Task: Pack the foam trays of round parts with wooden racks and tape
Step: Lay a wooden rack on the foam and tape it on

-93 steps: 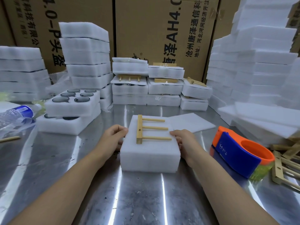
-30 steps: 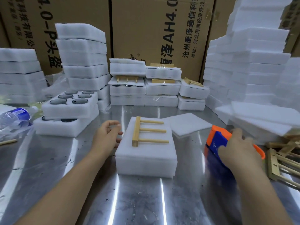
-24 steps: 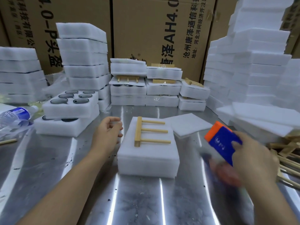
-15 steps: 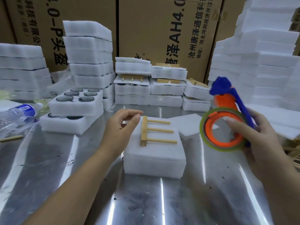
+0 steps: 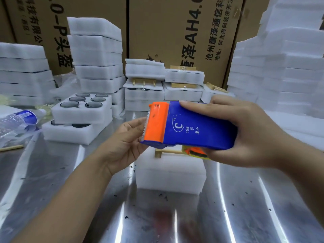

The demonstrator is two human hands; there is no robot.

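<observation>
A steel table [image 5: 52, 181] hemmed in by cardboard boxes [image 5: 175, 32] and stacks of white foam serves as the packing bench, with a closed foam pack [image 5: 170, 174] at its centre. A wooden rack [image 5: 168, 152] lies on top of that pack, largely hidden behind a blue-and-orange tape dispenser [image 5: 192, 130] held in the air just above it. The right hand [image 5: 254, 134] is clamped around the dispenser's blue body, fingers over the top and thumb beneath. The left hand [image 5: 126, 142] comes up on the pack's left side, palm to the camera, its fingertips at the toothed orange end; whether they have the tape's loose end pinched cannot be told. To the pack's left, an open tray of round parts [image 5: 82, 109] waits on another tray, and finished packs [image 5: 145, 85] with racks taped on sit behind it. The step in hand appears to be starting the tape: rack placed, nothing yet stuck down. The next move likely calls for drawing out a length of tape, pressing it across the rack and down the pack's sides, and keeping the rack from sliding.
</observation>
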